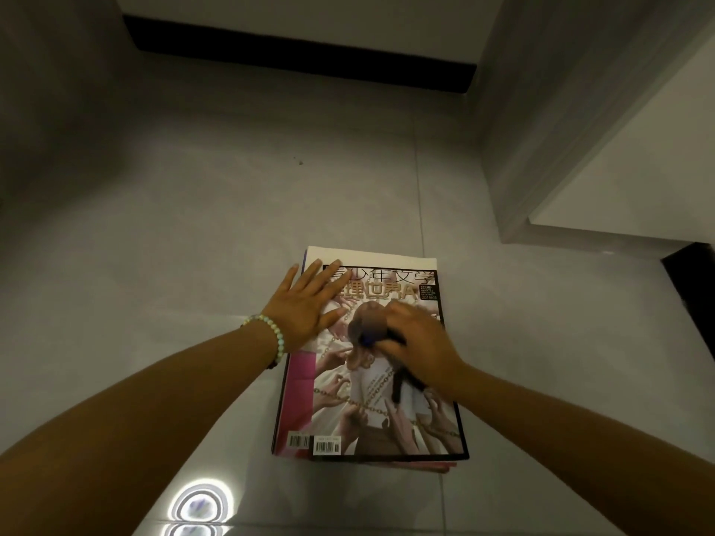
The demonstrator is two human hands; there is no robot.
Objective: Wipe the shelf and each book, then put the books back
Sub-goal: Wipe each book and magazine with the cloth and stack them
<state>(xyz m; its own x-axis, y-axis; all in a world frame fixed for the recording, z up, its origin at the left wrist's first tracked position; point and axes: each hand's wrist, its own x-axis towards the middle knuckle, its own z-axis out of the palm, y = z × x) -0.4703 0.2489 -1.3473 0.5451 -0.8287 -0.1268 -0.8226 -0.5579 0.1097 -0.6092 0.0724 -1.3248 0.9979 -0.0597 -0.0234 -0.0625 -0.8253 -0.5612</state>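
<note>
A stack of books [301, 381] lies flat on the grey tiled floor [193, 226]. The top one is a magazine [371, 415] with a picture cover and large characters across its head. My left hand [309, 303], with a bead bracelet at the wrist, lies flat with spread fingers on the stack's upper left corner. My right hand [421, 342] is blurred over the middle of the cover, closed on a dark cloth [398, 377] that trails below the palm. The lower books show only as pink and white edges.
A white wall with a dark skirting board [301, 56] runs along the back. A white cabinet or wall corner [580, 148] juts in at the right, with a dark edge [692, 288] beside it. A lamp reflection [201, 504] shines on the tiles near me.
</note>
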